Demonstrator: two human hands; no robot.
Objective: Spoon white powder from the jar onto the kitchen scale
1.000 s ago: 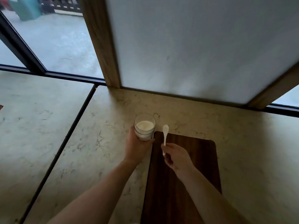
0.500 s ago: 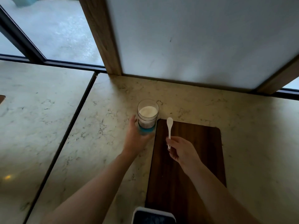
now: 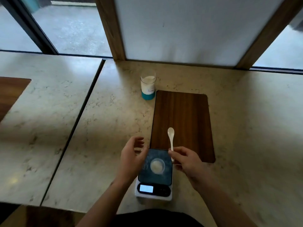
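A glass jar (image 3: 148, 86) of white powder with a teal base stands alone on the marble counter (image 3: 101, 128), above the frame's centre, just beside the upper left corner of a dark wooden board (image 3: 182, 118). No hand touches it. Low in the middle of the frame sits the kitchen scale (image 3: 154, 174), its dark platform overlapping the board's lower left corner, with a lit display (image 3: 146, 188) on its near edge. A small round heap of white powder (image 3: 157, 166) lies on the platform, in what looks like a shallow clear dish, though blur makes this uncertain.

The right hand (image 3: 188, 163) pinches the handle of a white spoon (image 3: 171, 136), whose bowl points up the frame over the board; the hand covers the scale's right edge. The left hand (image 3: 131, 159) hovers with fingers loosely curled and apart, grasping nothing, and hides the scale's left edge. A second wooden board (image 3: 9, 90) shows at the left edge, beyond a dark seam (image 3: 77, 122) in the counter. Windows and a white panel (image 3: 188, 28) fill the top.
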